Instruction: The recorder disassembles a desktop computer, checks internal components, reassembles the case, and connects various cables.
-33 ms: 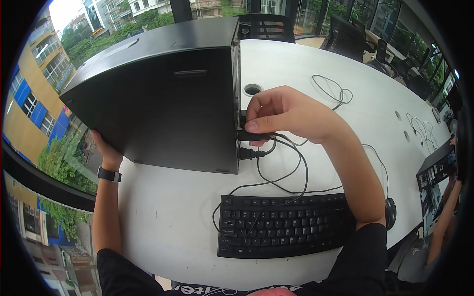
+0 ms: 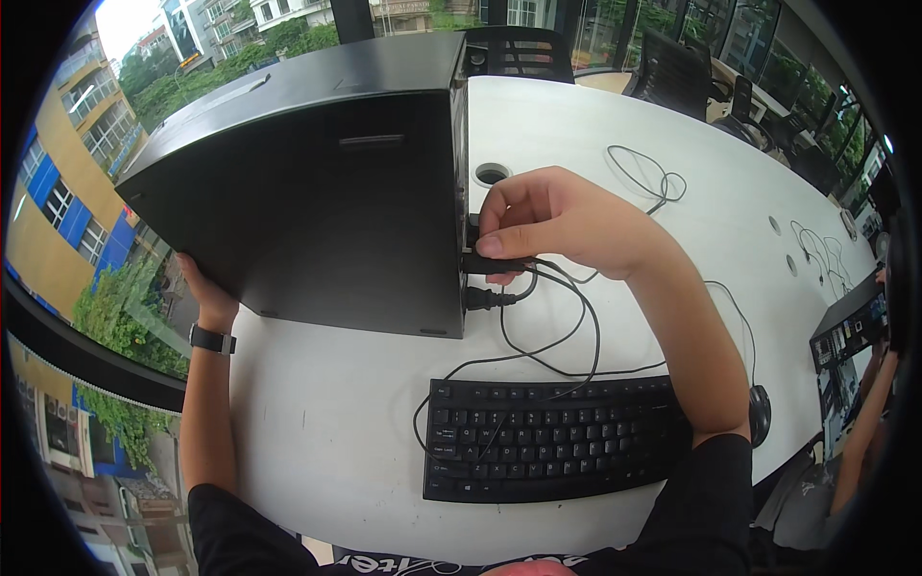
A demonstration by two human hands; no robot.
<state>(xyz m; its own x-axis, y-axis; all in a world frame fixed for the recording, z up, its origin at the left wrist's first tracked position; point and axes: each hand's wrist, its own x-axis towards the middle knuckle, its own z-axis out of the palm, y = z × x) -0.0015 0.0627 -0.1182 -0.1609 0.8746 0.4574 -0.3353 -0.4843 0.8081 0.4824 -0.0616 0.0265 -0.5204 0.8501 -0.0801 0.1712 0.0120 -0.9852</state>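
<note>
A black desktop computer case (image 2: 317, 206) stands on the white table with its side panel toward me. My left hand (image 2: 209, 296) grips the case at its lower left edge, and most of its fingers are hidden behind it. At the right-hand end of the case, my right hand (image 2: 538, 221) pinches a black cable plug (image 2: 495, 263) against the ports. The ports themselves are mostly out of sight. Just below, a thick power plug (image 2: 488, 299) sits in the case. Thin black cables (image 2: 593, 336) loop down from there.
A black keyboard (image 2: 557, 442) lies in front of me, under my right forearm, with a mouse (image 2: 760, 415) beside it. A cable hole (image 2: 492, 174) opens in the white table (image 2: 567, 125). At far right, another person's arm (image 2: 858, 446) is beside an opened computer case (image 2: 850, 326).
</note>
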